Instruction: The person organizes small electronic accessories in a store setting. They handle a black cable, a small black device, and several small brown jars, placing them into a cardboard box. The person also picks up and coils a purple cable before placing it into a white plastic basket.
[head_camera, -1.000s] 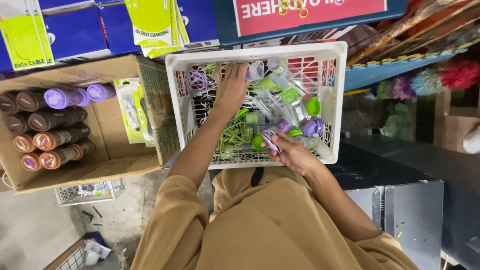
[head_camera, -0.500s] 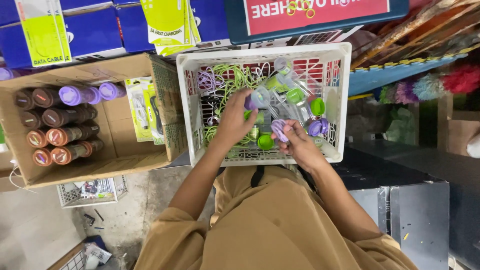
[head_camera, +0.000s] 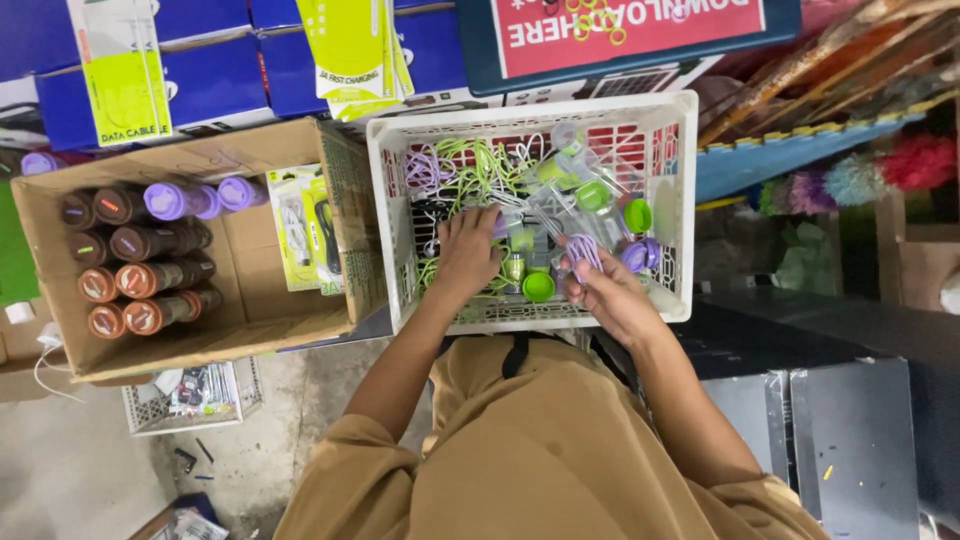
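- Concrete floor (head_camera: 90, 470) runs under everything, grey and scuffed, with a small wire tray of oddments (head_camera: 190, 395) lying on it near the front edge of the cardboard box.
- A white plastic crate (head_camera: 685, 210) sits right in front of the person, heaped with clear packets of coiled cable in green and purple (head_camera: 480, 165).
- The left hand (head_camera: 468, 250) is down inside the crate, near its front-left corner, palm down, fingers loosely curled and pressing into the packets; I cannot tell whether it has closed on any one of them.
- The right hand (head_camera: 610, 290) is by the crate's front edge, a little right of centre, thumb and fingers pinching a packet with a purple cable (head_camera: 583, 250).
- A round green cap-like piece (head_camera: 538, 287) lies between the two hands, close to the front wall of the crate.
- Just left of the crate, touching its side, stands an open cardboard box (head_camera: 250, 320); brown and purple cylinders (head_camera: 140, 255) lie stacked along its left half, and flat carded cable packs (head_camera: 305, 225) lean against its right wall.
- Blue cartons with yellow-green packs (head_camera: 200, 60) line the far side, behind both containers.
- Tan clothing (head_camera: 540, 450) covers the person's lap below the crate.
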